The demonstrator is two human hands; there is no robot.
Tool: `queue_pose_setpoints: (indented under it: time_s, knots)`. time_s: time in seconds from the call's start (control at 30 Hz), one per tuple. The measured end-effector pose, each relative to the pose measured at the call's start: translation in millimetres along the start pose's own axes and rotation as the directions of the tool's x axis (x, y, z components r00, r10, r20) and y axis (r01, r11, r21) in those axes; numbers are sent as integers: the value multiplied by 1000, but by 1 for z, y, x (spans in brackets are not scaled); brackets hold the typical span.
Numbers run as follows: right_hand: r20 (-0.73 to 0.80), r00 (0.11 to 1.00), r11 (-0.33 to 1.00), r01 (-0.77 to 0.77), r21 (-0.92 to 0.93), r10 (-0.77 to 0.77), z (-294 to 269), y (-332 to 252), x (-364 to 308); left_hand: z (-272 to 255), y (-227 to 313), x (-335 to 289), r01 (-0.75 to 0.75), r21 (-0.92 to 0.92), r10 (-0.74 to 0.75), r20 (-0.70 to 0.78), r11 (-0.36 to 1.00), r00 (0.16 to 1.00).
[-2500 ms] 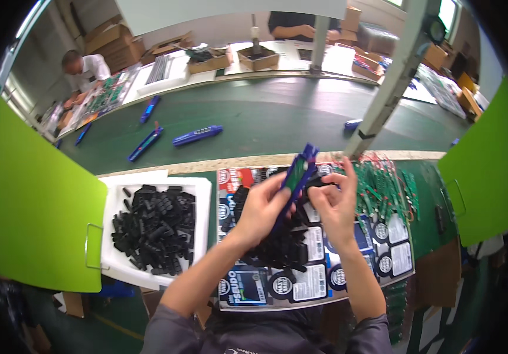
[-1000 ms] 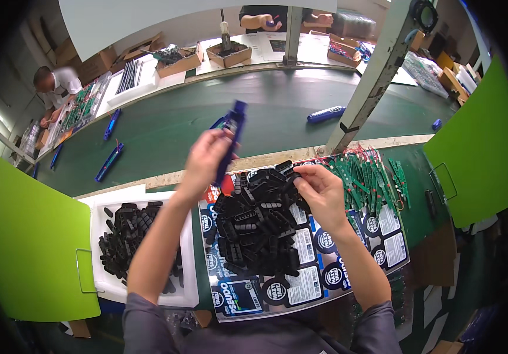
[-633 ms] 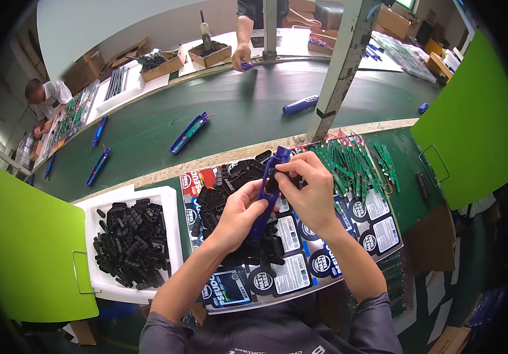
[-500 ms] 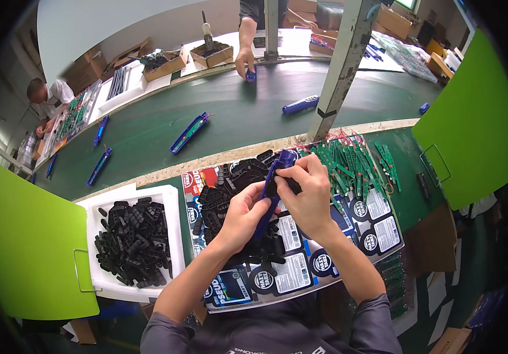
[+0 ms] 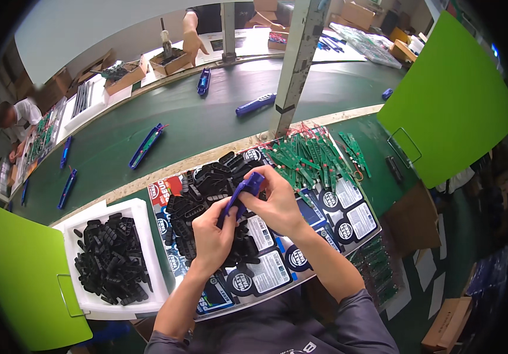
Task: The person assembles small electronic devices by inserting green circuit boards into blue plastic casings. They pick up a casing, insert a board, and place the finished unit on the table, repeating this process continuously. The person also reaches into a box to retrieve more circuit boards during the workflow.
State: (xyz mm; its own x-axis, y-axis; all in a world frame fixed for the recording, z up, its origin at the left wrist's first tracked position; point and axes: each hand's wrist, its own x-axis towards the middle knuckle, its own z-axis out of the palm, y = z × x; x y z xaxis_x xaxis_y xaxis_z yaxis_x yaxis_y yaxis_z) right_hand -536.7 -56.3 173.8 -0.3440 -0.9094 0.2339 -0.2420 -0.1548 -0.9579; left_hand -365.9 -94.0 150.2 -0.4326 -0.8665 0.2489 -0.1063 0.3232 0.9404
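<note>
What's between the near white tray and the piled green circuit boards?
In the head view: green benchtop, then loose black parts on a printed sheet, partly hidden by the left hand and right hand holding a blue casing.

glossy blue plastic casing (image 5: 253,183), matt black plastic pieces (image 5: 211,179), smooth white foam-like tray (image 5: 153,256), scuffed painted post (image 5: 299,65)

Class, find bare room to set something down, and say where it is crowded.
Bare: the green belt between the white post and the rightmost blue piece. Crowded: the printed sheet beneath black parts and green circuit boards.
</note>
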Motion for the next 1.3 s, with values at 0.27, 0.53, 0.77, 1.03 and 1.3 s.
queue_pose_setpoints:
  time_s: [0.27, 0.53, 0.77, 1.03, 1.3]
  knots:
    - [-188, 972, 770, -12, -638, -140, -81, 69, 65, -14, -11, -1, 318, -416, -271, 169, 852, 948]
    - [23, 1000, 489, 28, -872, -16, -96, 85, 88, -21, -8, 0, 297, -434, -251, 162, 850, 954]
    - [-17, 974, 462, 92, -882, -227, -88, 41, 78, -22, -9, 2, 316, -486, -273, 158, 815, 949]
    - [-40, 963, 954, 258, -150, -267, -42, -53, 13, -20, -6, 2, 322, -566, -263, 185, 759, 947]
    - [2, 991, 991, 132, 27, -132, 3, -48, -16, -17, 2, 2, 363, -720, -241, 272, 591, 932]
